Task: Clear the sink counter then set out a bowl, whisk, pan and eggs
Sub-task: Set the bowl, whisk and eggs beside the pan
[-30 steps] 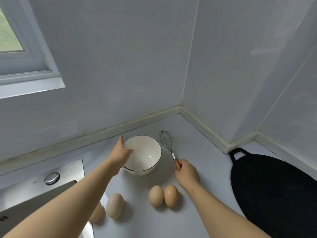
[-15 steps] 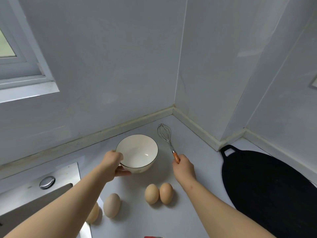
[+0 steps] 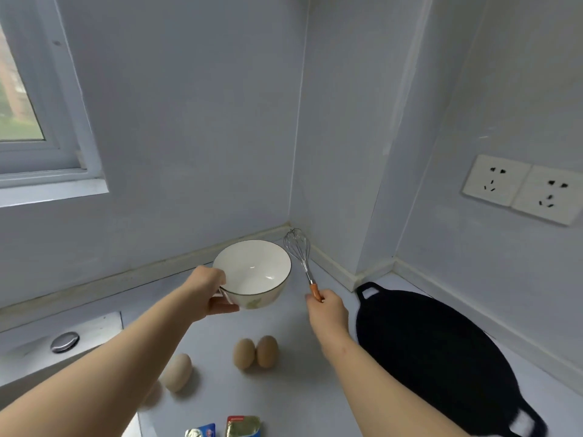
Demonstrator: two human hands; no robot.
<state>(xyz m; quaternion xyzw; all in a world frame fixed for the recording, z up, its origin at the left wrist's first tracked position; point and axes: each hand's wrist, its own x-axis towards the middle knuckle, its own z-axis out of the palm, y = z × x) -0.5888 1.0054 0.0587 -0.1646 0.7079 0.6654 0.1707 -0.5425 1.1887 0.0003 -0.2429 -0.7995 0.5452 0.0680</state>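
Left hand clamped on the near rim of the bowl, thumb over the edge, fingers under the wall; bowl tipped toward the camera and apparently clear of the counter, though whether its base touches cannot be told. Right hand closed in a fist round the orange handle of the whisk, wire head raised and pointing at the wall corner, just beside the bowl's right rim. Pan flat on the counter to the right, well apart from the bowl. Two eggs touching each other in the middle of the counter, a paler egg to their left near the sink, and probably a fourth half hidden under the left forearm. Two small packets at the near edge, labels too blurred to read. Everything named in the task seemingly out already, so probably only a last arranging left. Risks from here: a one-sided pinch on a tilted bowl, liable to slip and crack on the counter or drop onto the eggs below; a swinging forearm or whisk nudging the loose eggs, free to roll toward the sink or counter edge; wire head clinking against the rim if both hands close in.
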